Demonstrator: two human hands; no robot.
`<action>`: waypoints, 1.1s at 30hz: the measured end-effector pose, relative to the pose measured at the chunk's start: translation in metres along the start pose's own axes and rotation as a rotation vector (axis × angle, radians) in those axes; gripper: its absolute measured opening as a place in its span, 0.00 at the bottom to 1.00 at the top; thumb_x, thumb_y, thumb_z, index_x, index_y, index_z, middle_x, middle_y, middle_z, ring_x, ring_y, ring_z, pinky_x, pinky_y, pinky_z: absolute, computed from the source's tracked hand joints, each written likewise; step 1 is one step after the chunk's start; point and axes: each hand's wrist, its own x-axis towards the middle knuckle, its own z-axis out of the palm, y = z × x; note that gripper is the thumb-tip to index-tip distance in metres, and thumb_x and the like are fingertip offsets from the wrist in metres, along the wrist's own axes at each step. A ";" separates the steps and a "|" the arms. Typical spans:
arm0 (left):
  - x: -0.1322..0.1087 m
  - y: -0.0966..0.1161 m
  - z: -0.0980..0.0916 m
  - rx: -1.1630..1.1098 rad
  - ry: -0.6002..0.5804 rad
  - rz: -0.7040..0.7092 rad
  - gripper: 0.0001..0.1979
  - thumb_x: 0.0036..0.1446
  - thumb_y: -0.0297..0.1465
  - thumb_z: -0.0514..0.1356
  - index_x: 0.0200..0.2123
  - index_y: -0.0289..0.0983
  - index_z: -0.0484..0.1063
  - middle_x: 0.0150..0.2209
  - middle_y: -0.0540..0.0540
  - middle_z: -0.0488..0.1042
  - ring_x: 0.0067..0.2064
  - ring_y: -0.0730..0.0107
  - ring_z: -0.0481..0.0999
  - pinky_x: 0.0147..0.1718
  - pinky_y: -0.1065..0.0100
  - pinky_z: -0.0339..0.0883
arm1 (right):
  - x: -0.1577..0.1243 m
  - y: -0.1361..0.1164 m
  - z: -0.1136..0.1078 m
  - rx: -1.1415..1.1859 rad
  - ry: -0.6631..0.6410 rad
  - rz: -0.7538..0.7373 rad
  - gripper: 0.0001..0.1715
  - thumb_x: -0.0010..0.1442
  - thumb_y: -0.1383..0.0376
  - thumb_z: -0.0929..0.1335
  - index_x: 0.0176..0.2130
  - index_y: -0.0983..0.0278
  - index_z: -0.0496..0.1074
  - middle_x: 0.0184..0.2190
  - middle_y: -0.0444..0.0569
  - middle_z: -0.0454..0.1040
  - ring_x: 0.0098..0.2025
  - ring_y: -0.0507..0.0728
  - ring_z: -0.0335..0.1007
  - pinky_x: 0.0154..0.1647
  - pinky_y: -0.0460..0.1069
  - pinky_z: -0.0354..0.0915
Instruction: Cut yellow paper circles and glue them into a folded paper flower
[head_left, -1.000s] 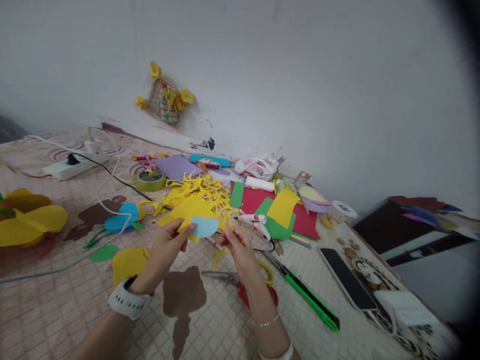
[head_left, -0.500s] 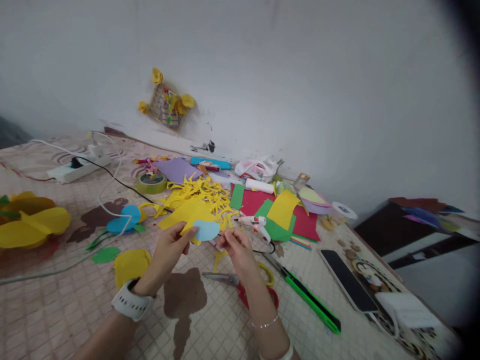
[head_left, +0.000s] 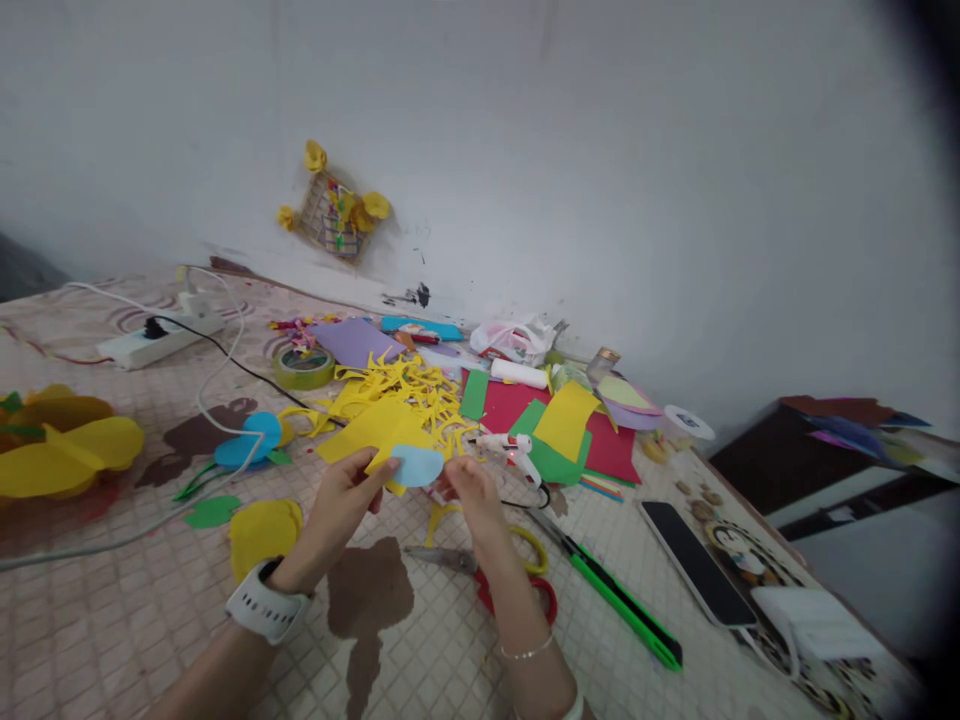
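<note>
Pinching in close here, the left hand point(head_left: 337, 510) has its thumb and fingers pressed on a blue paper shape point(head_left: 418, 466), with a yellow sheet point(head_left: 367, 430) caught behind it, both held up above the surface point(head_left: 112, 620). The right hand point(head_left: 476, 500) comes in at the shape's lower edge, fingers bunched together; whether they're gripping the paper, I can't tell from here. Compared with a second ago, those right fingers have moved lower and tucked in under the blue edge, and the shape sits a touch further right of the left thumb.

Just below the hands lie scissors point(head_left: 517, 595) with red and yellow handles, and beside them a green craft knife point(head_left: 622, 610). Straight ahead, a glue gun point(head_left: 510, 447) rests by a heap of yellow scraps point(head_left: 409, 385).

Further out, a plastic bag point(head_left: 514, 340) slumps near the wall, its contents hard to make out, and a small glass jar point(head_left: 602, 362) stands beside it, too small to see inside. Up on the wall point(head_left: 600, 150) hangs a woven basket point(head_left: 334, 215), packed with coloured paper strips and topped with yellow flowers.
</note>
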 end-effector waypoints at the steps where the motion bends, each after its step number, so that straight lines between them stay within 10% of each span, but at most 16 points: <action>1: 0.000 -0.001 0.000 0.005 -0.011 0.000 0.18 0.51 0.45 0.58 0.20 0.39 0.62 0.14 0.57 0.58 0.17 0.77 0.58 0.19 0.73 0.51 | 0.000 0.000 0.000 -0.013 -0.016 0.001 0.17 0.46 0.53 0.74 0.23 0.61 0.71 0.21 0.41 0.69 0.26 0.53 0.64 0.29 0.48 0.60; 12: -0.002 0.000 0.006 0.052 -0.207 0.002 0.18 0.48 0.47 0.59 0.20 0.39 0.64 0.14 0.57 0.59 0.17 0.76 0.59 0.17 0.73 0.52 | 0.002 -0.001 -0.010 -0.017 -0.052 0.055 0.24 0.42 0.60 0.77 0.40 0.61 0.74 0.35 0.47 0.76 0.36 0.57 0.71 0.38 0.51 0.67; 19: -0.004 0.000 0.006 0.064 -0.289 -0.004 0.14 0.48 0.43 0.57 0.24 0.38 0.67 0.16 0.56 0.61 0.18 0.75 0.59 0.17 0.73 0.53 | 0.001 0.003 -0.007 -0.040 -0.095 0.110 0.17 0.46 0.52 0.75 0.24 0.63 0.73 0.20 0.41 0.69 0.24 0.53 0.64 0.27 0.47 0.62; 33: -0.004 0.000 0.004 0.022 -0.241 0.028 0.15 0.49 0.43 0.58 0.28 0.36 0.71 0.22 0.52 0.67 0.22 0.74 0.62 0.19 0.73 0.56 | -0.004 0.002 0.001 -0.029 -0.101 0.121 0.14 0.46 0.55 0.74 0.25 0.64 0.73 0.21 0.40 0.68 0.24 0.52 0.60 0.26 0.46 0.58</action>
